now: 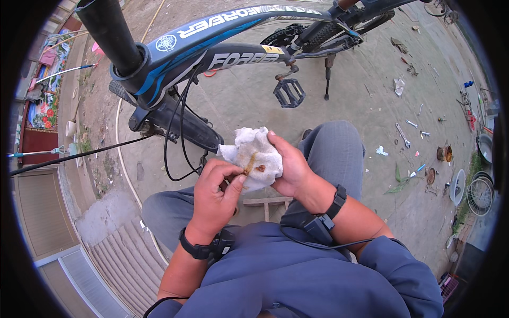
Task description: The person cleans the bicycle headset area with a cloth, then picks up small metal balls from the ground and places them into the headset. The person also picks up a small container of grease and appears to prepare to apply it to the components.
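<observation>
In front of my lap, both hands work at a crumpled white rag (260, 148) with brown and yellowish greasy stains. My right hand (291, 167) supports it from the right, thumb along its edge and fingers behind it. My left hand (217, 185) is closed in a pinch at the rag's lower left, beside a brown stain; whatever lies between its thumb and fingertips is too small to make out. Just beyond stands a black, blue and white bicycle frame (175, 47) with its steerer opening bare at the top. Its black fork (191, 124) and looped cables (183, 106) hang near my left hand.
A pedal (289, 93) and kickstand (327, 79) stick out beneath the bicycle. On the ground at right lie wrenches (403, 135), crumpled white paper (381, 151) and a rusty can (444, 154). Basins (484, 148) line the far right. A pale hose (121, 153) runs along the left.
</observation>
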The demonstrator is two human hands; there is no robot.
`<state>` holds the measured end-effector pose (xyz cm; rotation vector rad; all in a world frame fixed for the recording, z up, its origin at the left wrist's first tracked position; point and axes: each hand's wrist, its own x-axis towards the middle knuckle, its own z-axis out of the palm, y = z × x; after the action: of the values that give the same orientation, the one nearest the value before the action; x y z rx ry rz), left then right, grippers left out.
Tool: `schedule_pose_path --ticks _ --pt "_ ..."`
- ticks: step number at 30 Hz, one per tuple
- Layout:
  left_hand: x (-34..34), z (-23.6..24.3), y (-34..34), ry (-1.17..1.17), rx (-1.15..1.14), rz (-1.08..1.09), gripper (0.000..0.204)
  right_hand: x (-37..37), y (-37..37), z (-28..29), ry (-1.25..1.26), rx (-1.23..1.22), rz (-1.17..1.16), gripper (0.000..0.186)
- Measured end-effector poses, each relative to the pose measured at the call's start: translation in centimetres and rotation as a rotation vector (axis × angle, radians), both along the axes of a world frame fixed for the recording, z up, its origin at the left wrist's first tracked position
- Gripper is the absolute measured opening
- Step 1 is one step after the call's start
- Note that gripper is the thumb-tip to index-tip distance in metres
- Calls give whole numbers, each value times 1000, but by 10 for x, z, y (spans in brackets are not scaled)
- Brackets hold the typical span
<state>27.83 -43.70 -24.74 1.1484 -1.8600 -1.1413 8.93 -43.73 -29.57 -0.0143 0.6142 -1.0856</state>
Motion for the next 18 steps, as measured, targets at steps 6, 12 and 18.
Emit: schedule_pose_path --ticks 6,12,18 --pt "2 -4 2 212 282 20 13 -1 1 2 -11 -7 -8 57" --pt "2 -4 4 322 445 74 17 -2 0 0 -27 -30 -12 57" --pt "-1 -10 2 207 323 95 25 -3 -1 -2 -29 -24 1 57"
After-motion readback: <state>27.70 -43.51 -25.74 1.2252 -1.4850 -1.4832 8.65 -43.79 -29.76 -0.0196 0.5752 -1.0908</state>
